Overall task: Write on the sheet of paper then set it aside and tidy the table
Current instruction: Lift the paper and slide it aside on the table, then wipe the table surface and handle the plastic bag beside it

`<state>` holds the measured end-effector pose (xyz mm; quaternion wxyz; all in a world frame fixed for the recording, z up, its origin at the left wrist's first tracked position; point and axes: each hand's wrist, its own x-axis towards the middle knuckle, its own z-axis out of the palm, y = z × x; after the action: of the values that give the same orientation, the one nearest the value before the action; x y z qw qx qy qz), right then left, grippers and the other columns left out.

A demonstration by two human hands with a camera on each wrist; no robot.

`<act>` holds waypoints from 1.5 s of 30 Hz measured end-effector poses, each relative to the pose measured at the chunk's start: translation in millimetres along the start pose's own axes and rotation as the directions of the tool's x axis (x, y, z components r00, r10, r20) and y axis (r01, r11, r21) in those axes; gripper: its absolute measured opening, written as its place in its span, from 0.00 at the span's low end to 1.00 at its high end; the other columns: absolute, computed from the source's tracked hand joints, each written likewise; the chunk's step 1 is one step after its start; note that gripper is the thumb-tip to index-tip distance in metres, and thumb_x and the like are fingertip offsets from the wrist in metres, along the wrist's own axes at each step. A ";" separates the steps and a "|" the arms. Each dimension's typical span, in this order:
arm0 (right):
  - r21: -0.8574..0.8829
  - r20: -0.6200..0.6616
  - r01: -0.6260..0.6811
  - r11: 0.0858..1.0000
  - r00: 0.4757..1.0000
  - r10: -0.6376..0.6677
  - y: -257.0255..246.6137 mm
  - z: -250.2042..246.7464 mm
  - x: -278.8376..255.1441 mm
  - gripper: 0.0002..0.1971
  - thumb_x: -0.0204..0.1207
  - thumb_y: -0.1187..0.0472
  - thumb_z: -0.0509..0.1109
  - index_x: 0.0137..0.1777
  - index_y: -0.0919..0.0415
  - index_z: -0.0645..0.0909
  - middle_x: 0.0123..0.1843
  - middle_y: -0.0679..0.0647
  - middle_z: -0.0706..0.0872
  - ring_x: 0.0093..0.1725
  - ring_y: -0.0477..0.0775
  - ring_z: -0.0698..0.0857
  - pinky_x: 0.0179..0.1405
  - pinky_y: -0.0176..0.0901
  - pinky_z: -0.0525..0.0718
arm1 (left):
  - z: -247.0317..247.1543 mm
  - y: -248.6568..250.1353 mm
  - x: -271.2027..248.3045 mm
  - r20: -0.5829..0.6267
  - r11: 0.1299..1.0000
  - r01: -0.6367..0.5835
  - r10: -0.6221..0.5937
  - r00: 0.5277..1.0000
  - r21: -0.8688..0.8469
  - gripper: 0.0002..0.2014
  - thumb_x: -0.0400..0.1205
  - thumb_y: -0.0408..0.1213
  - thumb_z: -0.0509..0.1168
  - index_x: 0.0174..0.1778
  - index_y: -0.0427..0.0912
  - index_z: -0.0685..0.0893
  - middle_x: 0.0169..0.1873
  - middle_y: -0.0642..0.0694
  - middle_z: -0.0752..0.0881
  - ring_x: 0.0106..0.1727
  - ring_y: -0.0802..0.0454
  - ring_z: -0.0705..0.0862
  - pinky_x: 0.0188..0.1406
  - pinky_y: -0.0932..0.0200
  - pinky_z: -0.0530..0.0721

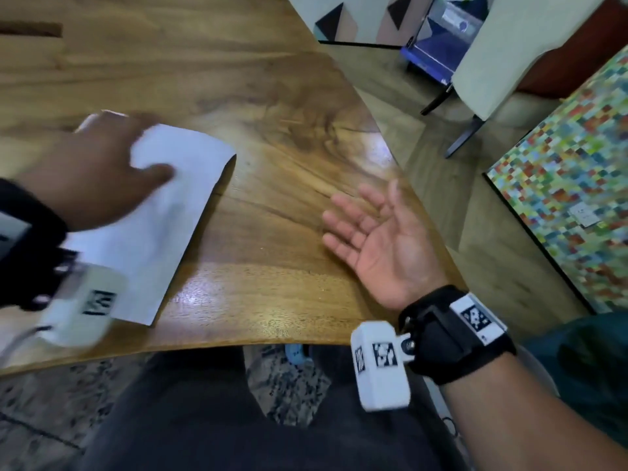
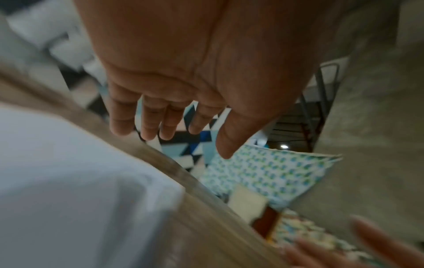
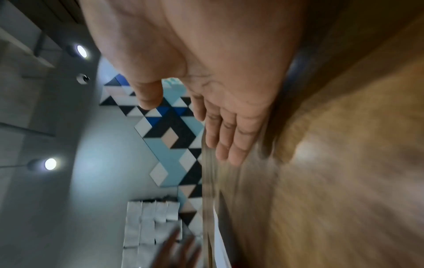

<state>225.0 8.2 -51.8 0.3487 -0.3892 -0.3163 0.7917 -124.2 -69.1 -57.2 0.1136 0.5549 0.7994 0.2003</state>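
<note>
At the bench's [image 1: 272,232] near edge the right hand [image 1: 384,239] lies palm-up at about 4 o'clock, fingers [image 1: 343,220] loose and holding nothing. Farther off, at 9 o'clock, the left hand [image 1: 95,171] spreads flat over the sheet of paper [image 1: 163,226], whose long axis runs from 7 toward 1 o'clock; no pen is visible.

The sheet of paper [image 1: 163,232] is plain white, with no writing that can be made out through the blur. It lies flat on the wooden counter [image 1: 272,130], turned at a slant to the counter's near edge, one corner close to that edge and the opposite end pointing away across the wood. It sits well in from the counter's right edge. Its far left part is hidden.
</note>
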 end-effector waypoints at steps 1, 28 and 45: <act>-0.008 0.055 -0.058 0.998 0.997 0.059 11.2 0.0 -7.8 0.30 0.81 0.36 0.60 0.77 0.54 0.70 0.70 0.65 0.84 0.71 0.70 0.81 0.72 0.68 0.76 | -7.8 57.8 -19.1 0.086 0.998 -0.049 0.051 0.995 -0.031 0.32 0.75 0.61 0.66 0.75 0.52 0.74 0.66 0.37 0.83 0.67 0.34 0.81 0.70 0.35 0.77; -0.074 0.277 -0.308 0.949 0.907 0.316 43.3 14.0 -32.4 0.33 0.82 0.36 0.57 0.78 0.58 0.69 0.72 0.70 0.80 0.64 0.70 0.82 0.65 0.65 0.79 | 38.9 164.9 -29.2 0.304 0.938 0.166 -0.070 0.950 -0.305 0.33 0.90 0.57 0.55 0.88 0.42 0.63 0.85 0.40 0.67 0.85 0.44 0.66 0.83 0.51 0.62; -0.942 0.053 0.102 0.320 0.986 -0.155 -122.0 13.6 78.1 0.16 0.82 0.64 0.62 0.68 0.60 0.82 0.64 0.57 0.86 0.64 0.61 0.85 0.59 0.57 0.83 | 67.0 160.7 46.7 0.453 0.938 -0.004 -0.164 0.876 0.348 0.43 0.80 0.72 0.60 0.79 0.40 0.69 0.81 0.32 0.63 0.77 0.25 0.69 0.75 0.35 0.71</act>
<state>215.6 135.3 18.3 0.1284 -0.5110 -0.7368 0.4237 21.4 36.3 -43.4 0.2174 0.5642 0.7918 -0.0869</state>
